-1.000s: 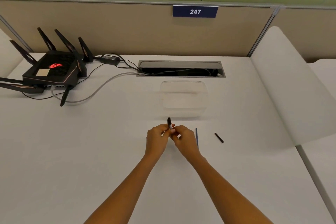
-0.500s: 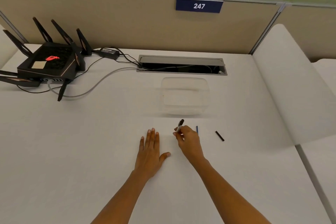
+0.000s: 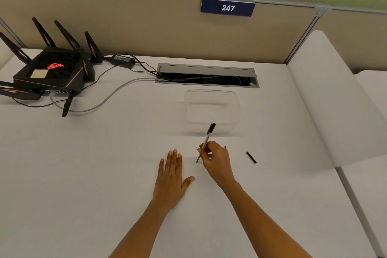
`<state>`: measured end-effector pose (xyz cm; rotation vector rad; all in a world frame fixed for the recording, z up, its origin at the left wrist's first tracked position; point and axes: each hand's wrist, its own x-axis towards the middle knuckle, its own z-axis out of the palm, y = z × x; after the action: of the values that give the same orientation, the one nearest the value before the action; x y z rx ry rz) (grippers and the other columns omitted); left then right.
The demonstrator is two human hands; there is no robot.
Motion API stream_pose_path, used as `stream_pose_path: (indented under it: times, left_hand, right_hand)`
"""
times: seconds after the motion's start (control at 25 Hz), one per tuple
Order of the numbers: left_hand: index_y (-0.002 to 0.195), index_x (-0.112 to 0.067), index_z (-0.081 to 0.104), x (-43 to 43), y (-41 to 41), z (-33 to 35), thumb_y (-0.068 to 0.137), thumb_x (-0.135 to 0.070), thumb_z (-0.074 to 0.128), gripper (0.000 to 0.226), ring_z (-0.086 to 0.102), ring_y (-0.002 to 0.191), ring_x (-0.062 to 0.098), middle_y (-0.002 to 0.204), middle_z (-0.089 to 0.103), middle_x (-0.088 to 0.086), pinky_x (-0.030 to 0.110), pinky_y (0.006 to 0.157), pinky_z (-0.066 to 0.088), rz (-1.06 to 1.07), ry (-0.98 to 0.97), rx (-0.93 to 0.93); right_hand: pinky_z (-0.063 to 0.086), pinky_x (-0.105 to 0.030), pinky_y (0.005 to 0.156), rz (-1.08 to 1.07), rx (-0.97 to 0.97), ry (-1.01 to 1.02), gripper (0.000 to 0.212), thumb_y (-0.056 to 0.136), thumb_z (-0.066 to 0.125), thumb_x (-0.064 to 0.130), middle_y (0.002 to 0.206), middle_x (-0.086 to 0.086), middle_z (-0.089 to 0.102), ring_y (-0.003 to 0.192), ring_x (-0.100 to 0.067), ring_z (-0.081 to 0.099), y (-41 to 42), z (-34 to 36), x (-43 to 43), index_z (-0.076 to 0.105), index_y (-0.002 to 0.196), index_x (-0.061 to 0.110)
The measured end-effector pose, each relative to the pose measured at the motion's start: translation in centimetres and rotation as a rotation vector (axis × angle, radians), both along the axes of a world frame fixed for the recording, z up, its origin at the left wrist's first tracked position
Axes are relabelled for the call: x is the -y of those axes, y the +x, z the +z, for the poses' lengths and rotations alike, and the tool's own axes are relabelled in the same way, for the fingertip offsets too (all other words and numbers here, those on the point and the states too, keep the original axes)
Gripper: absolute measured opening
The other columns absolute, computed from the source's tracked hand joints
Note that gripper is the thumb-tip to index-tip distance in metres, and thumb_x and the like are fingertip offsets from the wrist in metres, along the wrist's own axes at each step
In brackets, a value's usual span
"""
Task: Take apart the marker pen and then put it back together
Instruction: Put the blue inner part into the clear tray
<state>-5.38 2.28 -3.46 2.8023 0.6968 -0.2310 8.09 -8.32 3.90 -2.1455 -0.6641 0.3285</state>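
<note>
My right hand [image 3: 215,159] grips the marker pen body [image 3: 207,139], a thin grey barrel with a black end pointing up and away, its lower tip close to the table. My left hand [image 3: 171,176] lies flat on the table, palm down, fingers apart, holding nothing. A short black piece [image 3: 251,157] lies on the table to the right of my right hand. A thin blue piece [image 3: 225,147] peeks out just behind my right hand; most of it is hidden.
A clear plastic container [image 3: 211,109] stands just beyond the pen. Behind it is an open cable slot [image 3: 207,75] in the table. A black router [image 3: 50,73] with antennas and cables sits at the far left. A white rolled sheet [image 3: 335,100] rises on the right.
Both hands held the pen together a second ago. My left hand let go and went flat onto the table. My right hand now holds the pen alone, more of its barrel showing.
</note>
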Motion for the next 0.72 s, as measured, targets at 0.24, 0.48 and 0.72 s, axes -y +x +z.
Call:
stream_pose_path:
  times: [0.24, 0.48, 0.72]
  left_hand:
    - [0.148, -0.004, 0.018, 0.0, 0.1, -0.1, 0.092, -0.067, 0.015, 0.084, 0.023, 0.144, 0.032, 0.156, 0.022, 0.017, 0.047, 0.112, 0.012, -0.002, 0.003, -0.003]
    - [0.148, -0.003, 0.018, 0.0, 0.0, 0.1, 0.092, -0.066, 0.015, 0.084, 0.025, 0.143, 0.032, 0.156, 0.025, 0.017, 0.044, 0.112, 0.008, 0.005, -0.001, 0.013]
    - [0.144, -0.002, 0.030, -0.3, 0.1, 0.2, 0.093, -0.064, 0.013, 0.082, 0.035, 0.139, 0.032, 0.151, 0.035, 0.018, 0.041, 0.113, 0.006, 0.006, -0.034, 0.020]
  right_hand:
    - [0.051, -0.020, 0.070, -0.036, 0.011, 0.028, 0.017, 0.090, 0.064, 0.023, 0.085, -0.003, 0.068, 0.076, -0.014, 0.061, 0.9, 1.3, -0.5, 0.067, 0.100, 0.010]
    - [0.058, -0.037, 0.078, -0.064, 0.002, 0.076, 0.017, 0.089, 0.064, 0.025, 0.087, -0.004, 0.069, 0.079, -0.019, 0.065, 2.3, 2.7, -1.4, 0.067, 0.100, 0.012]
    - [0.056, -0.039, 0.078, 0.013, -0.002, -0.070, 0.019, 0.089, 0.064, 0.026, 0.086, -0.007, 0.069, 0.078, -0.022, 0.063, 2.4, 2.0, -1.2, 0.067, 0.094, 0.008]
